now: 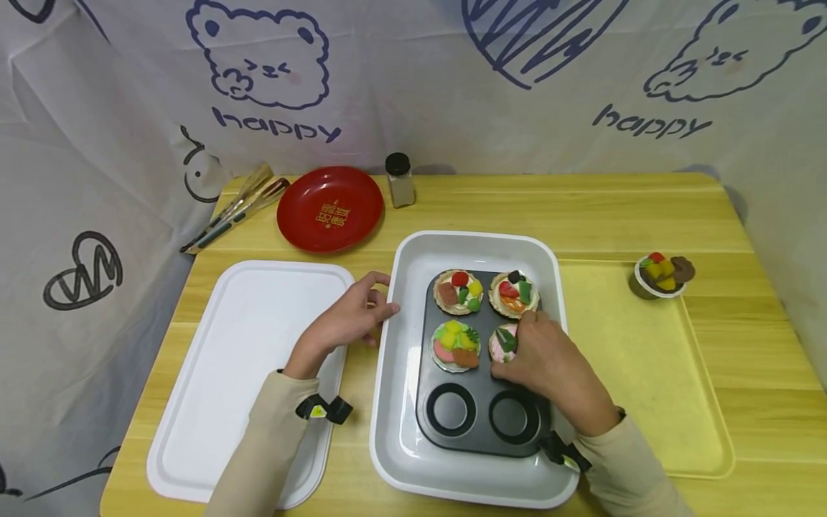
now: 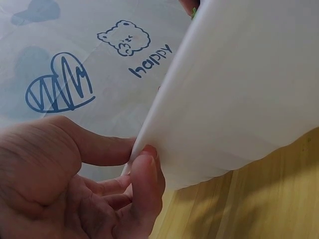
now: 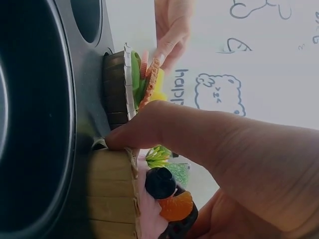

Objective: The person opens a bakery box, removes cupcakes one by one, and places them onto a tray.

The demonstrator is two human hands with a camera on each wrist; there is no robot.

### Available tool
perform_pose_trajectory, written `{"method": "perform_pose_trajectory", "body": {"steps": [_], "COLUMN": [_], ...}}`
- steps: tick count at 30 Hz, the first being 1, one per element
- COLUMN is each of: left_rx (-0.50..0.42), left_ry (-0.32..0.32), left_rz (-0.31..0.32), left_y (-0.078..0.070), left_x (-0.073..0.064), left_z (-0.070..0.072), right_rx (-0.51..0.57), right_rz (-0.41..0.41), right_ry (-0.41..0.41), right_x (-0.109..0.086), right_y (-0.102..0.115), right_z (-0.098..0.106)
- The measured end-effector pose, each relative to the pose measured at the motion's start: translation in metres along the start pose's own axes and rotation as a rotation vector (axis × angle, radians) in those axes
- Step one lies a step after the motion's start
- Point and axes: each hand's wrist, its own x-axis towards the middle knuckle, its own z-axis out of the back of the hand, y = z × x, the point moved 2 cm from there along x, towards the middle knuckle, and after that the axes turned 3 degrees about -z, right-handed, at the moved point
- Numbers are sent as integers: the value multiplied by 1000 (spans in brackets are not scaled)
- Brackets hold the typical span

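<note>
left hand [image 1: 345,316] pinched deep white rectangular tray [image 1: 403,445] by its rim; slackness might have let it skid | dark-grey six-cup pan [image 1: 481,439], middle-right: pink-topped, pleated-sided cupcake [image 1: 501,345], gripped by right hand [image 1: 545,359]; over-squeezing could have crumpled it

Pink-creamed toy cupcake [image 1: 503,341], pleated tan case, topped with orange segment, dark berries and green leaf; upright at the middle right of the pan, pinched by the right hand [image 1: 549,359]; depth of seating hidden.

Dark grey six-cup metal-look muffin pan [image 1: 484,384], two by three, flat; two round wells show at the near end.

Three fruit-topped toy cupcakes, upright: far left [image 1: 458,292], far right [image 1: 513,294], middle left [image 1: 455,345].

Deep white rounded-rectangular tray [image 1: 382,373], containing the pan; left rim pinched by the left hand [image 1: 345,316].
</note>
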Motion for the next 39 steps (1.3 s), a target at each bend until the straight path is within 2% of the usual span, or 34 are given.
{"method": "perform_pose_trajectory", "body": {"steps": [10,18,22,29,39], "left_rx": [7,15,10,5,5], "left_ry": [6,6,7,10,12], "left_rz": [-10,-3,0,10,10], "left_y": [2,1,1,0,-2], "left_x": [2,3,2,0,0], "left_z": [1,1,1,0,-1], "right_rx": [50,137,127,134,116], "right_rz": [23,6,3,-2,-13], "right_ry": [5,0,-24,-9,-36], "right_x": [1,-2,-4,-5,-7], "right_y": [-1,-1,1,1,-5], "right_z": [3,14,22,35,45]}}
